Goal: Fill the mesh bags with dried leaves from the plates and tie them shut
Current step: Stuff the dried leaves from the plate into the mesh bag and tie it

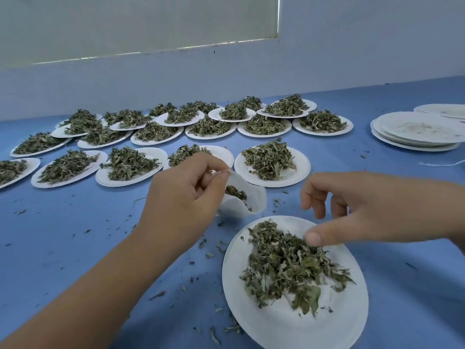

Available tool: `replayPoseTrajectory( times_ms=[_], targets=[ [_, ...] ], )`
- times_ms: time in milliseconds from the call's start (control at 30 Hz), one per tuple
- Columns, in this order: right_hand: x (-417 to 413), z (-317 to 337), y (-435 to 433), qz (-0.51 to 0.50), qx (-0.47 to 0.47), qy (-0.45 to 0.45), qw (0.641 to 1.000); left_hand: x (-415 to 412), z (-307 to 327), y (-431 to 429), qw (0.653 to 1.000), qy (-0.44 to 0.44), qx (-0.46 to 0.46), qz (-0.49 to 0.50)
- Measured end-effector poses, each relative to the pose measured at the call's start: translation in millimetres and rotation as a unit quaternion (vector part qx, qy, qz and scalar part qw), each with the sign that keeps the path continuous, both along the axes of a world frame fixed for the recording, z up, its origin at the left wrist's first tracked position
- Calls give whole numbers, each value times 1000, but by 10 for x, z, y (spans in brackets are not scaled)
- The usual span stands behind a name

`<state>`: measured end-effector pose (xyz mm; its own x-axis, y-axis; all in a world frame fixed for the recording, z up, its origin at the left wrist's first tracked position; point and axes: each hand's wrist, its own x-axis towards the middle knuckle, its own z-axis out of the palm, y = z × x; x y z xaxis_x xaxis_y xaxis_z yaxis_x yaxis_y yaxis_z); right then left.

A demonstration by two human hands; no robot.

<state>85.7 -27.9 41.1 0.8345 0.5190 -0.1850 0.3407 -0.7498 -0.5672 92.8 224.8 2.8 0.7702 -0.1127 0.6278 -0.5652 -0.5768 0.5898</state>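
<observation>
A white mesh bag (pixel 247 200) stands open on the blue table, with some dried leaves inside. My left hand (pixel 186 197) pinches its upper rim and holds the mouth open. Just in front of it lies a white paper plate (pixel 281 326) with a heap of dried leaves (pixel 289 263). My right hand (pixel 362 210) hovers over the far edge of that heap, fingers loosely curled, thumb touching the leaves; I see nothing gripped in it.
Several white plates heaped with dried leaves (pixel 269 162) fill the table behind the bag, back to the wall. A stack of empty plates (pixel 415 132) sits at the far right, with a white string (pixel 442 163) near it. Leaf crumbs litter the blue table (pixel 75 235).
</observation>
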Motion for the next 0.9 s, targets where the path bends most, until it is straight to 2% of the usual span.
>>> replayPoseTrajectory(
  times_ms=[167, 400, 700, 900],
  targets=[
    [-98, 1, 75, 35, -36, 33, 998, -14, -2, -16, 999, -31, 38, 12],
    [-92, -170, 175, 59, -55, -27, 996, -43, 39, -18, 994, -79, 66, 26],
    [-77, -252, 238, 53, -42, -94, 993, -24, 18, -27, 991, -90, 93, 31],
    [-70, -250, 211, 39, -27, -86, 995, -3, 20, -16, 990, -93, 100, 39]
  ],
)
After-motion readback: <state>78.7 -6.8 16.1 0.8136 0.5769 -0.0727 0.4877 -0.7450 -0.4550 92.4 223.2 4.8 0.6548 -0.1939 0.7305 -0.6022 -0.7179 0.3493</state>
